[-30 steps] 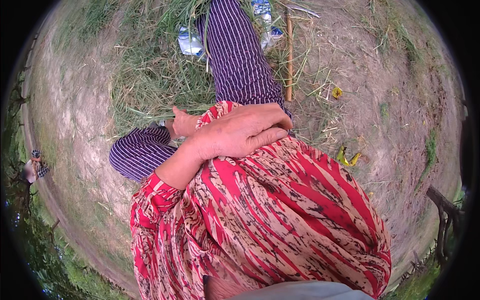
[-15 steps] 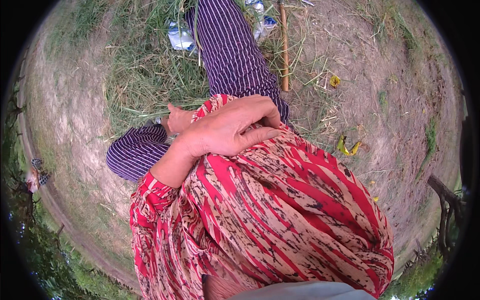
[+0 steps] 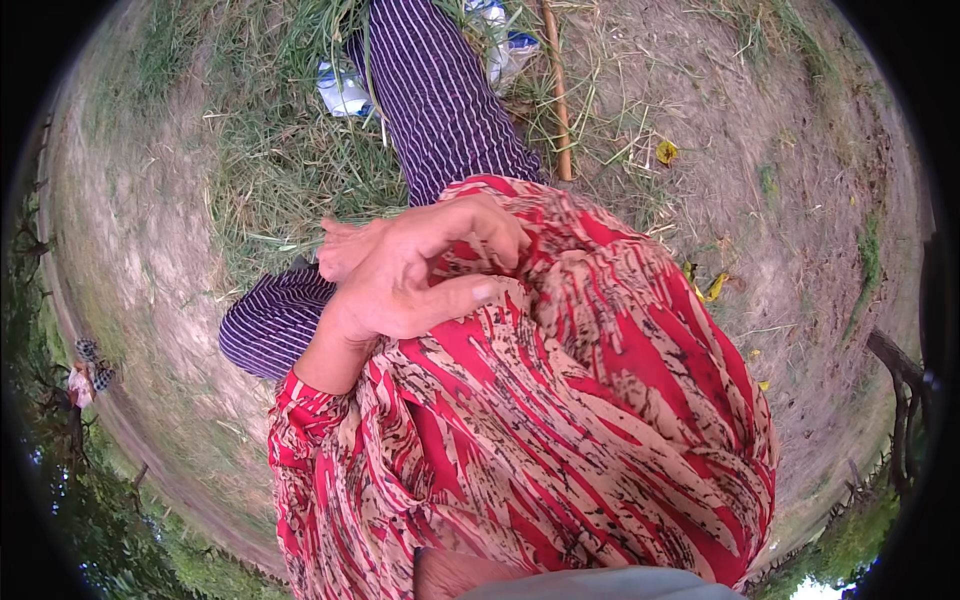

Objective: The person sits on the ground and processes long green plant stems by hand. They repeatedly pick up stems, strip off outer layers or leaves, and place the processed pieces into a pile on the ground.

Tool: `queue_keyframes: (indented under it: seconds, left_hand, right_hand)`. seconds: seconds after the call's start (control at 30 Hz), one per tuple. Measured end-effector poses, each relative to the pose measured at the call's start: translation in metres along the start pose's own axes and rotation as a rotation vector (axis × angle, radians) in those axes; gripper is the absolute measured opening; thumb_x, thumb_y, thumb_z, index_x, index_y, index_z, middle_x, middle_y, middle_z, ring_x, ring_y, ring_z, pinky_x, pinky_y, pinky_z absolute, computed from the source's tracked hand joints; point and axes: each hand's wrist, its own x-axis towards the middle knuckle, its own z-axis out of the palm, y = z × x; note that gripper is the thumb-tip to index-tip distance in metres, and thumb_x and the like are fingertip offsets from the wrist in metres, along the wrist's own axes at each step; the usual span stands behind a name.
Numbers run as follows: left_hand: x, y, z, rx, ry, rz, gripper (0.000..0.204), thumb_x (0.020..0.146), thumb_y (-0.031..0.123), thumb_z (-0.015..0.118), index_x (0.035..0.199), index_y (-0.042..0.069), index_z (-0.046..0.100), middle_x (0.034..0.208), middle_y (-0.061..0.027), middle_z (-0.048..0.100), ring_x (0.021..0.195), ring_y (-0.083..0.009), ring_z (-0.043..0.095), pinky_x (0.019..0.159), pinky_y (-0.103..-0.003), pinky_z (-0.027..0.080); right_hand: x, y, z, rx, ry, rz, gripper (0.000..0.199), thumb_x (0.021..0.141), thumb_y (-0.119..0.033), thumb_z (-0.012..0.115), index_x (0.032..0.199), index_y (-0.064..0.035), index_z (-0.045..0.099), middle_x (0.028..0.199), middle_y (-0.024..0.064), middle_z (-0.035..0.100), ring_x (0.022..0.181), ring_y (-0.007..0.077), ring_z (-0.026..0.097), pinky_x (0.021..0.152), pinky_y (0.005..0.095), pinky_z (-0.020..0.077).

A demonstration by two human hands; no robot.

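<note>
Left hand (image 3: 420,275) lying across the lap with fingers curled loosely, thumb stretched out flat on the red and beige patterned cloth (image 3: 580,400), touching it but pinching nothing. Right hand (image 3: 345,245) mostly hidden beneath the left one, only its fingertips peeking out to the left, just above the striped purple trouser leg (image 3: 440,100); open or closed, cannot tell. Farther up, on grass, a wooden stick (image 3: 557,90) beside that leg, well apart from both hands.
</note>
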Motion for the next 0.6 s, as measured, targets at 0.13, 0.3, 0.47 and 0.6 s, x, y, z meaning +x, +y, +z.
queue_keyframes:
  seconds: [0.13, 0.3, 0.47, 0.6]
  left_hand:
    - [-0.044, -0.013, -0.026, -0.204, 0.346, -0.008, 0.042, 0.079, 0.034, 0.061, 0.094, -0.002, 0.048, 0.091, -0.0139, 0.049, 0.092, -0.0274, 0.052, 0.084, -0.038, 0.04]
    - [-0.104, -0.09, -0.045, -0.485, 0.744, -0.108, 0.029, 0.087, 0.028, 0.053, 0.096, 0.0, 0.051, 0.091, -0.0095, 0.054, 0.087, -0.0211, 0.057, 0.081, -0.033, 0.044]
    - [-0.155, -0.159, -0.045, -0.968, 0.931, -0.324, 0.027, 0.088, 0.027, 0.052, 0.098, 0.002, 0.052, 0.093, -0.0087, 0.057, 0.087, -0.0214, 0.057, 0.081, -0.036, 0.047]
    - [-0.157, -0.169, -0.057, -0.793, 0.927, -0.36, 0.027, 0.087, 0.028, 0.054, 0.097, 0.003, 0.053, 0.092, -0.0079, 0.057, 0.086, -0.0215, 0.058, 0.08, -0.036, 0.047]
  right_hand:
    - [-0.034, 0.005, -0.056, 0.067, 0.541, -0.055, 0.007, 0.077, -0.007, 0.056, 0.083, -0.0048, 0.058, 0.069, 0.01, 0.055, 0.064, 0.0232, 0.057, 0.057, 0.0286, 0.0482]
    - [-0.198, 0.103, -0.07, 0.337, 0.896, 1.015, 0.016, 0.082, -0.01, 0.048, 0.086, -0.0011, 0.061, 0.069, 0.0136, 0.063, 0.063, 0.0224, 0.063, 0.055, 0.0326, 0.0513]
    - [-0.321, 0.159, 0.015, 0.025, -0.041, 1.457, 0.06, 0.067, -0.026, 0.067, 0.116, -0.0022, 0.043, 0.115, 0.0188, 0.049, 0.107, 0.0357, 0.048, 0.088, 0.0439, 0.0411]
    - [-0.299, 0.167, 0.026, -0.154, -0.258, 1.359, 0.094, 0.065, -0.031, 0.071, 0.136, -0.0022, 0.016, 0.14, 0.0184, 0.026, 0.128, 0.0321, 0.028, 0.1, 0.0446, 0.0299]
